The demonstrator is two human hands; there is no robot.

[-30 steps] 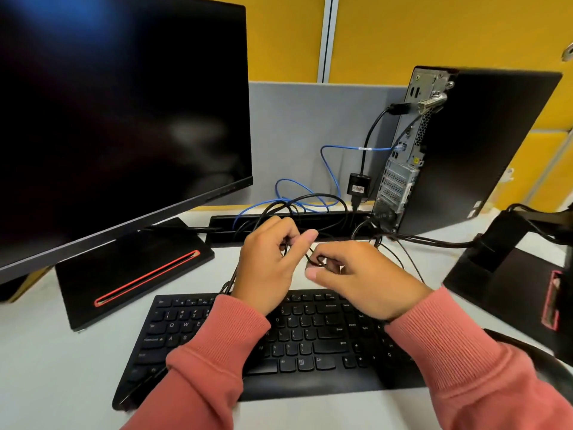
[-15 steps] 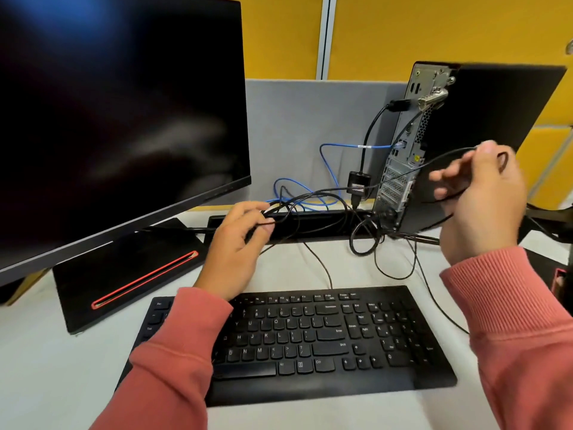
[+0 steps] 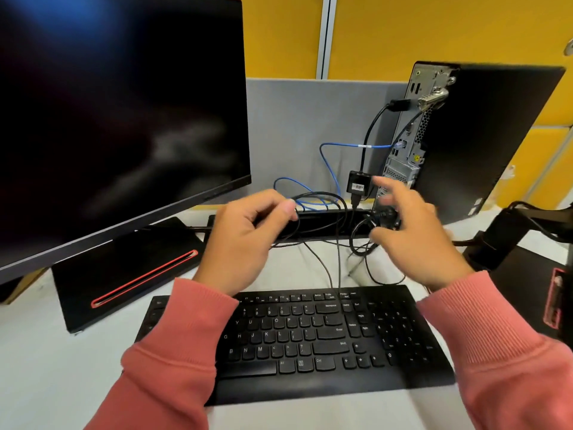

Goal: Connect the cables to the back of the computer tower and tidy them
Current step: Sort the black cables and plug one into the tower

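Black cables: a loose tangle on the white desk at about 12 o'clock from the keyboard, looping between the two hands and trailing toward the foot of the tower.
Left hand: fingers curled, thumb and forefinger pinching a thin black cable at the left edge of the tangle.
Right hand: blurred, fingers partly spread and lifted above the cable loops near the tower's base; whether it holds a strand I cannot tell.
Computer tower: upright at 2 o'clock from the keyboard, its back panel turned toward the hands.
Blue cable: plugged into the tower's back panel, it arcs left and down (ending in coils behind the left hand's fingertips).
Black adapter: hangs on a thick black lead from a plug high on the back panel, just beside the right hand's fingertips.
Keyboard: black, flat on the desk under both pink sleeves.
Monitor: dark screen at 10 o'clock from the keyboard, on a black base with a red stripe.
Divider: grey panel behind the cables, yellow wall above it.
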